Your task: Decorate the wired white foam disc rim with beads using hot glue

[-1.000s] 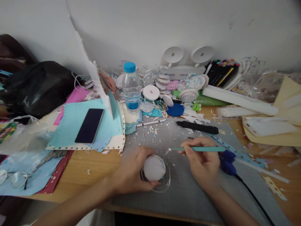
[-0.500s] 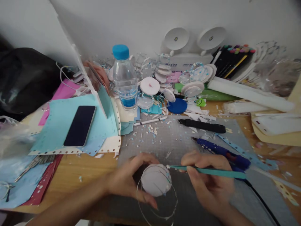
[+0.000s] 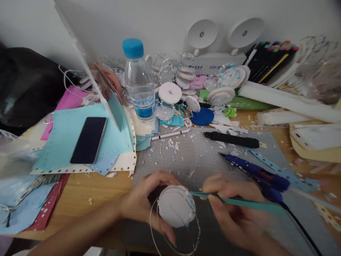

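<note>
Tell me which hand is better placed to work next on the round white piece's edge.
Right hand, most likely: it grips the teal tweezers, whose tip is at the edge of the round white piece. The left hand seems less free, holding that piece from the opposite side.

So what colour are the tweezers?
The tweezers are teal green, seen best in the head view.

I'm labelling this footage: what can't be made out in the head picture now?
All in the head view:
White round piece: its underside is hidden by the piece itself.
Teal tweezers: tips too small and blurred to show whether they grip anything.
Left hand: some fingertips hidden behind the round piece.
Black bag: cut off by the left edge.
White lamp box: print too small to read.
</note>
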Demonstrator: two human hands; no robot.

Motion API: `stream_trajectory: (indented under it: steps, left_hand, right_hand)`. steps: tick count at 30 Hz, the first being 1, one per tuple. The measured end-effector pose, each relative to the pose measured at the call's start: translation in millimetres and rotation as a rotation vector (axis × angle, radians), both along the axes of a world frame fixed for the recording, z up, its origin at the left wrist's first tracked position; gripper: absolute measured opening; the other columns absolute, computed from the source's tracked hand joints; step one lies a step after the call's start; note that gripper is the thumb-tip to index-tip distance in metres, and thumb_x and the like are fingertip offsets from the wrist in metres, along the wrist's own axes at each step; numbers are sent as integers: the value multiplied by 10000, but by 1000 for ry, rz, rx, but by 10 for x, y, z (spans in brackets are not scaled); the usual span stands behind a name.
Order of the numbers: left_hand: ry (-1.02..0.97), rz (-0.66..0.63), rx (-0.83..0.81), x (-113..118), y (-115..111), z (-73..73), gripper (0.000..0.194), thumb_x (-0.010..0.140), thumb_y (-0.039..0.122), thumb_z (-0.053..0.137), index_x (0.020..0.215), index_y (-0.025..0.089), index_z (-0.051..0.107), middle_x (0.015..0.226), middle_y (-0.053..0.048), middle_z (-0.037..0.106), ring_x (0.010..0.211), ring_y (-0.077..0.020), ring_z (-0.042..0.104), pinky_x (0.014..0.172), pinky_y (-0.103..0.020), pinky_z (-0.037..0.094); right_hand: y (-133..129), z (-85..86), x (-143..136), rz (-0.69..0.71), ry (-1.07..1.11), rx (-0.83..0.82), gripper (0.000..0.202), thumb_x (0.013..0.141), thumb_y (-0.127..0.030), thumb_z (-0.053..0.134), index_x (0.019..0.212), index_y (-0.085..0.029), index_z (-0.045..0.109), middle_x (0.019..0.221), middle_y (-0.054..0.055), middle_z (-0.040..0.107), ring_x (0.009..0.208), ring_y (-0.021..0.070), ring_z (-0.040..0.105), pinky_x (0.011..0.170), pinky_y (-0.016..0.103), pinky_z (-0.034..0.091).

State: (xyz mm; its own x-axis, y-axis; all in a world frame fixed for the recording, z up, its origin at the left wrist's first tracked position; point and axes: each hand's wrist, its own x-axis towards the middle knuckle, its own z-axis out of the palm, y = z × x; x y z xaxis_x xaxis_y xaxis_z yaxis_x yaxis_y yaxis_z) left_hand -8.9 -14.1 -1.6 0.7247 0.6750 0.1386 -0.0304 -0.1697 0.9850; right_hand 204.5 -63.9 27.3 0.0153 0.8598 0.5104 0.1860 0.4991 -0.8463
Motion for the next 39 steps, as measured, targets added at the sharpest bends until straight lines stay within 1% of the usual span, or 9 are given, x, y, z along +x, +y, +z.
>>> stream_trajectory:
  steps: [5,9,15,21,29,31,35,39]
  left_hand:
    - [17,3,8,9,5,26,704,482,379,873,1055,218,497,941,-66,681,813,-218,690,677,-296,553]
    - [12,-9,4,15,10,35,709,483,393,869,1063,230,494,928,-61,687,808,-222,692,674,-308,556]
    - [-15,-10,36,1,15,22,715,492,376,872,1083,238,496,976,-71,678,831,-217,685,687,-299,552]
    - [-34,-14,-8,-5,3,5,725,493,381,871,1087,239,481,987,-76,677,851,-225,686,705,-317,557]
    - [-41,-13,16,3,10,10,737,487,363,879,1089,244,472,982,-64,678,833,-209,679,692,-293,550]
    - [-52,-7,4,-1,7,-11,744,481,363,881,1093,240,476,991,-62,673,843,-208,674,701,-287,546]
    - [-83,7,-38,-8,-8,-77,803,407,373,903,1075,217,485,986,-64,668,840,-212,669,706,-270,535]
    - [-105,-12,-60,-5,-10,-94,819,406,347,908,1090,227,474,1008,-67,661,866,-225,670,735,-292,539]
  right_hand:
    - [12,1,0,44,-36,-13,287,734,18,496,852,-244,495,656,-14,620,554,140,567,527,305,509]
    - [14,-7,1,57,-24,1,327,725,26,499,900,-250,504,663,-14,622,559,141,562,528,305,511]
    - [5,-26,11,67,-24,-12,339,722,27,504,903,-259,503,679,-12,618,570,146,568,547,320,513]
    - [14,-10,10,83,-51,2,345,720,38,495,910,-249,493,676,-12,609,567,135,549,553,318,514]
    - [18,-33,13,64,-62,-8,343,714,42,500,901,-246,487,704,-4,610,603,145,563,570,322,502]
    - [15,-30,12,71,-56,-11,325,719,35,499,887,-244,489,698,-7,600,595,141,556,557,310,490]
    - [1,-31,8,69,-25,-34,295,737,20,496,874,-240,491,701,-7,588,596,140,546,552,305,471]
    - [-19,-66,2,6,32,-46,308,754,14,505,921,-244,500,739,-3,588,635,147,570,587,310,474]
